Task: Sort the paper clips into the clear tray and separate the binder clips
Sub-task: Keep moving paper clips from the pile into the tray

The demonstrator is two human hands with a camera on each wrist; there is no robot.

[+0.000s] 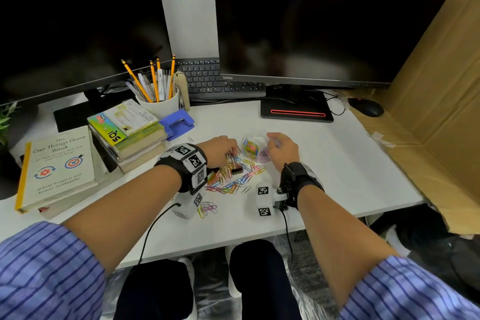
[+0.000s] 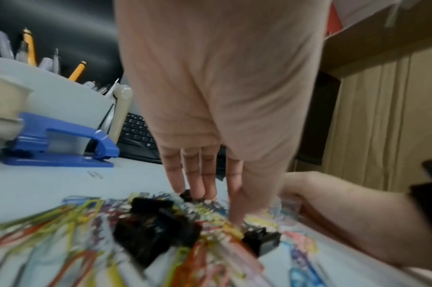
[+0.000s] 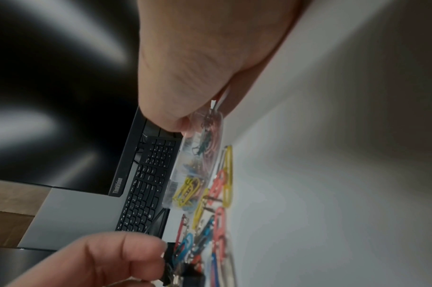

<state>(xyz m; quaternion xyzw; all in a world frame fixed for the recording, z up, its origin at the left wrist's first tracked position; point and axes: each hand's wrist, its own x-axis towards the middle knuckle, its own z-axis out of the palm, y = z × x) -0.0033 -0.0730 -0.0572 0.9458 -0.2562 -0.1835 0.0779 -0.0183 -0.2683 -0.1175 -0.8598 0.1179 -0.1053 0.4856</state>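
Head view: book [image 1: 58, 166] reads "Get Things Done Book"; monitor [image 1: 298, 21] reads "ThinkVision"; coloured paper clips [image 1: 233, 179] heaped on counter [image 1: 337, 163].
Left wrist: left hand [image 2: 210, 116], fingers straight, touches clips beside black binder clips [image 2: 156, 225].
Right wrist: right hand [image 3: 198, 64] pinches clear tray [image 3: 198, 155] holding clips.

We are at an office desk [image 1: 337, 163]. Two dark monitors [image 1: 298, 21] fill the upper part of the head view, with a black keyboard [image 1: 207, 78] below them at centre and a mouse [image 1: 370, 108] at the right. At the left sit a cup of pencils [image 1: 159, 101], a blue hole punch [image 1: 178, 122] and stacked books [image 1: 59, 166]. Cardboard [image 1: 441, 86] lines the right edge.
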